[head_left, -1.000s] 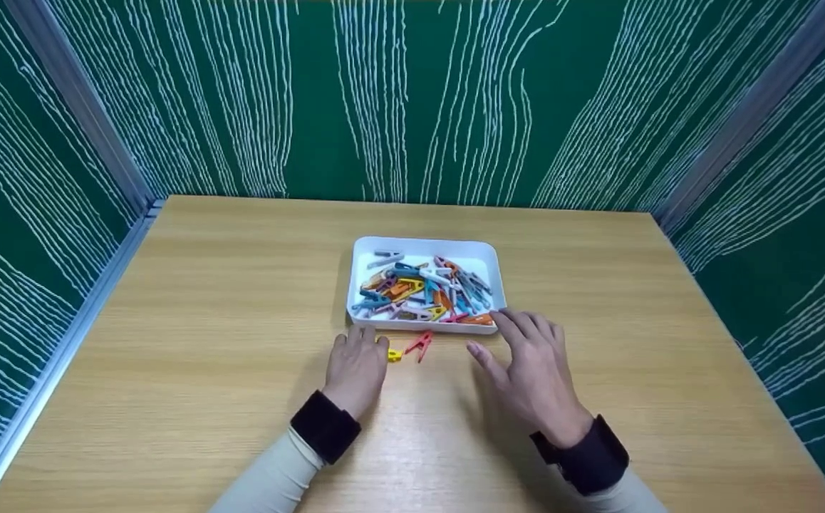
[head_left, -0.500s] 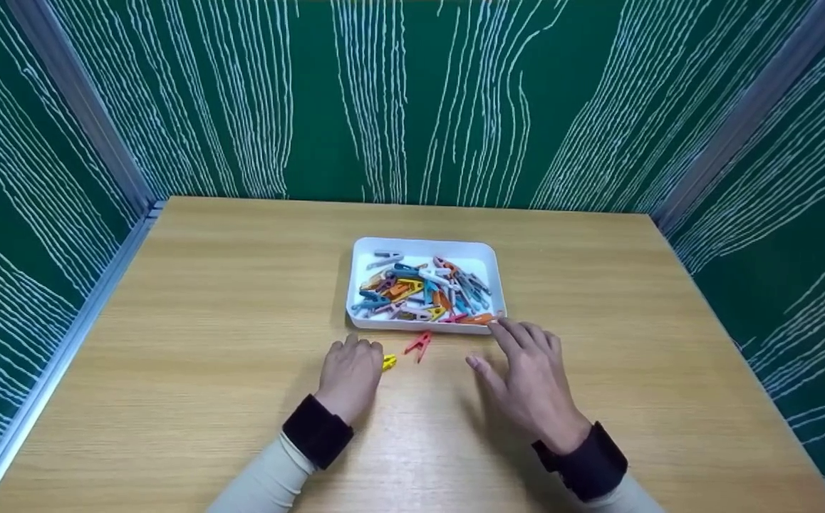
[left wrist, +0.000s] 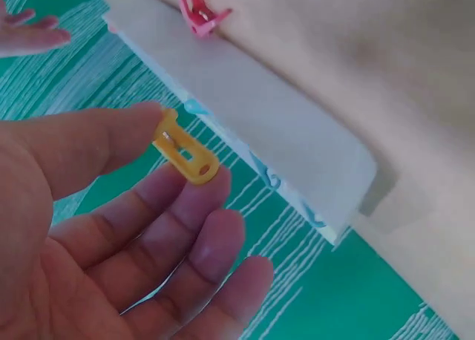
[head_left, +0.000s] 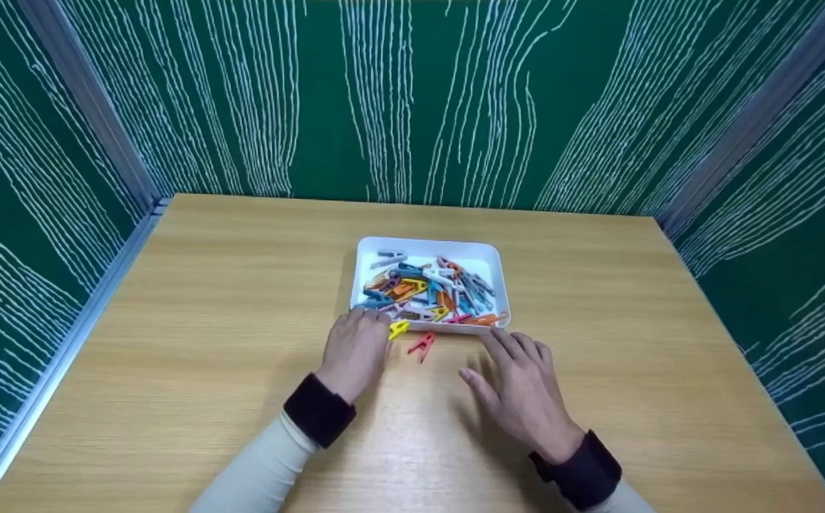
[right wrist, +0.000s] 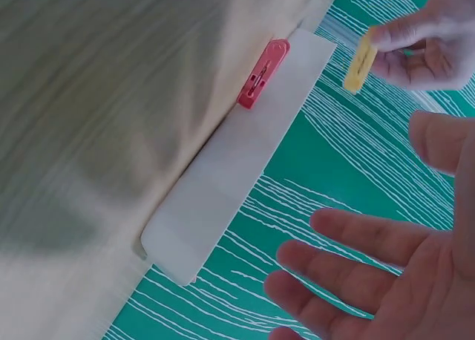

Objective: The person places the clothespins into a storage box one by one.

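My left hand [head_left: 357, 349] pinches a yellow clothespin [left wrist: 187, 151] between thumb and forefinger, up off the table by the tray's front left corner. The other left fingers spread loosely below it in the left wrist view. A white tray [head_left: 432, 326] holds a heap of mixed-colour clothespins [head_left: 427, 288]. On the table just in front of it lies a red clothespin [head_left: 422, 346], between the two hands. My right hand [head_left: 526, 392] holds nothing, its fingers relaxed and spread near the tray's front right corner; in the right wrist view its palm shows beside the tray.
The wooden table [head_left: 241, 285] reaches back to a green wall [head_left: 313, 100] with white wavy lines. Grey metal posts [head_left: 92, 100] stand at the corners. Each wrist wears a black band [head_left: 320, 411].
The left hand has lifted the yellow clothespin off the table and moved forward to the tray. My right hand has drawn back slightly from the tray's corner. The red clothespin lies as before.
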Demonstrator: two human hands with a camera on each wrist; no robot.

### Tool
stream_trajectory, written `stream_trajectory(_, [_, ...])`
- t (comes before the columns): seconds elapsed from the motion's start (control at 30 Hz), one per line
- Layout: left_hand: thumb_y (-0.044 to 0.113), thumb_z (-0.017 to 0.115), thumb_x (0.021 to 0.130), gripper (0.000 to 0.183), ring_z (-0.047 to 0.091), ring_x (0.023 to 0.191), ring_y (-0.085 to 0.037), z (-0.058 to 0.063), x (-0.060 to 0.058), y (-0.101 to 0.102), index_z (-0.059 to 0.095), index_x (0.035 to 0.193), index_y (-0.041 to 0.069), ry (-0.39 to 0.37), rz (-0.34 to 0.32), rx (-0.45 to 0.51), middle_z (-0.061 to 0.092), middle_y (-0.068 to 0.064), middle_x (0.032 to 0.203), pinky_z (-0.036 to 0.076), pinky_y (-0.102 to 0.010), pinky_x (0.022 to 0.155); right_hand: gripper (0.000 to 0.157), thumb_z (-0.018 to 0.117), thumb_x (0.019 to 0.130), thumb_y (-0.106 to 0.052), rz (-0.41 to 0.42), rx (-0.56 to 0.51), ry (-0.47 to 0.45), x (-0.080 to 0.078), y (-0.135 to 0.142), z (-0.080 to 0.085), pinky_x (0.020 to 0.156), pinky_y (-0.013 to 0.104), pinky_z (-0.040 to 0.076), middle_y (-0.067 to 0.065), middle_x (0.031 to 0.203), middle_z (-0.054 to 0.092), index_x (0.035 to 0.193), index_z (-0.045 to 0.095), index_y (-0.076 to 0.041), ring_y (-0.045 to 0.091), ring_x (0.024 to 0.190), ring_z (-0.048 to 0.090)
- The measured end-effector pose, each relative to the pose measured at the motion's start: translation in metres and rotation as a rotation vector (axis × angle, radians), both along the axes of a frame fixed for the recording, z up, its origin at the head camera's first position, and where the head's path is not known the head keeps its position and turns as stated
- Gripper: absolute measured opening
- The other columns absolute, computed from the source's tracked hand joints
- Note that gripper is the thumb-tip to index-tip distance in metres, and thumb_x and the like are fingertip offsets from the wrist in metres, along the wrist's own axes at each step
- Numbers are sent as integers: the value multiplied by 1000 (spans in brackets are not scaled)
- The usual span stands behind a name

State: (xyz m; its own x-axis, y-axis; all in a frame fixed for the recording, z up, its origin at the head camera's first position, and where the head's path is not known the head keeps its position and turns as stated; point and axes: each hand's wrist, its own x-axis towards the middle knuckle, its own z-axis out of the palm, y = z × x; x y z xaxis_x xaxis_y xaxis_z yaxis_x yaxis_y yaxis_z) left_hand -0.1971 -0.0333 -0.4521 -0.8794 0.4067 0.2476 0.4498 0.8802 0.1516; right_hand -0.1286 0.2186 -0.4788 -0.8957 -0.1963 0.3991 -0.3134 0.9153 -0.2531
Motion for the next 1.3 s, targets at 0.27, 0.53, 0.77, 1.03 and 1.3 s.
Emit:
stream_trajectory(0.27, [9, 79, 87, 22, 63, 89, -28, 15, -35, 10, 74, 107, 1, 34, -5, 1, 74, -12, 98, 55, -39, 74, 71, 62, 96, -59, -17, -1, -38, 3, -1, -1, 106, 55, 35, 20, 145, 57, 143, 59, -6, 38, 129, 52])
stream_trajectory(0.53, [12, 76, 90, 14, 63, 93, -29, 13, -71, 16, 74, 101, 3, -6, 46, 30, 74, -11, 96, 55, -43, 80, 69, 64, 95, -58, -22, 2, -68, 3, 0, -2, 108, 57, 34, 20, 146, 56, 140, 61, -6, 38, 131, 51])
stream_trajectory(0.77, [13, 74, 91, 14, 64, 95, -32, 2, -88, 25, 75, 100, 2, 15, 46, 31, 75, -12, 97, 55, -46, 83, 68, 65, 95, -57, -1, 10, -2, 3, 1, -3, 103, 55, 36, 20, 141, 60, 136, 64, -3, 38, 125, 54])
stream_trajectory(1.03, [27, 74, 95, 43, 61, 111, -35, -3, -84, 21, 66, 128, 0, -51, 71, 30, 68, -17, 121, 51, -50, 98, 70, 64, 95, -59, -6, 14, -18, 3, 0, -4, 105, 56, 36, 20, 142, 59, 138, 63, -3, 38, 126, 53])
stream_trajectory(1.3, [32, 75, 94, 46, 61, 112, -35, -1, -73, 20, 67, 125, -1, -17, 44, 52, 68, -18, 123, 51, -49, 98, 72, 61, 96, -62, -19, 15, -52, 3, 1, -3, 107, 57, 34, 20, 145, 57, 139, 62, -5, 39, 129, 51])
